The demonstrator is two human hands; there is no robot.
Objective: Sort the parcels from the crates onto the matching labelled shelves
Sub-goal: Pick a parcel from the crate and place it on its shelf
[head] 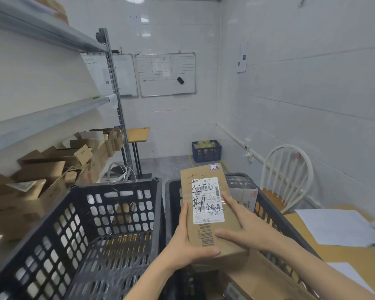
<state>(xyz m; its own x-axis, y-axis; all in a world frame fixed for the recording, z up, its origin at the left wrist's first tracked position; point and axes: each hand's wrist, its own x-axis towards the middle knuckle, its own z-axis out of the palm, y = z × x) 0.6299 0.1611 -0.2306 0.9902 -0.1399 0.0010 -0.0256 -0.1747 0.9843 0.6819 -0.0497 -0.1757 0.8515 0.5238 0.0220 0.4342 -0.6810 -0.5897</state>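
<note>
A whiteboard (166, 74) on the wall (171, 118); a white chair (272, 199) beside a table (359, 258).

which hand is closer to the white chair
Right. The right hand rests on the right side of the parcel, toward the chair; the left hand grips its left edge, farther from the chair.

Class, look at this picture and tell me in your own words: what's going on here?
A person is sorting parcels. Both hands hold one cardboard parcel above the right crate: the left hand grips its near left edge, the right hand lies flat on its labelled face. A sticker at the far end reads 2-2. The right crate has more boxes in it; the shelves stand to the left.
</note>
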